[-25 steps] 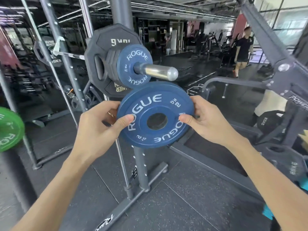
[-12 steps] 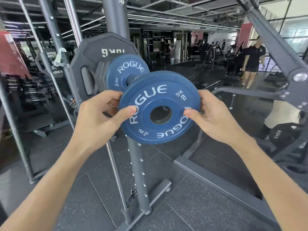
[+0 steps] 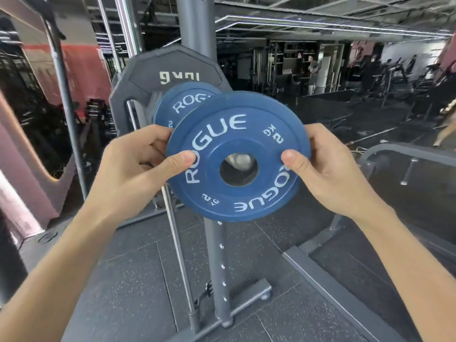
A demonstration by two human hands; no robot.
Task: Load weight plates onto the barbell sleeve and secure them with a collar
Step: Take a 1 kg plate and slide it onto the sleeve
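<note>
Both hands on it! The left hand grips the left rim of the blue 2 kg plate and the right hand grips the right rim, thumbs pressed to its face. It's held upright, and the steel barbell sleeve tip shows through its hole. Just behind, a second blue plate and a black plate sit loaded.

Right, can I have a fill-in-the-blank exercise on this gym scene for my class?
The round weight plate gripped by the left hand and right hand is coloured ___.
Its white letters spell ___.
Its marked weight is ___ kg.
Behind it, ___ matching plate sits against a dark many-sided plate.
Missing words: blue; ROGUE; 2; one.
</note>
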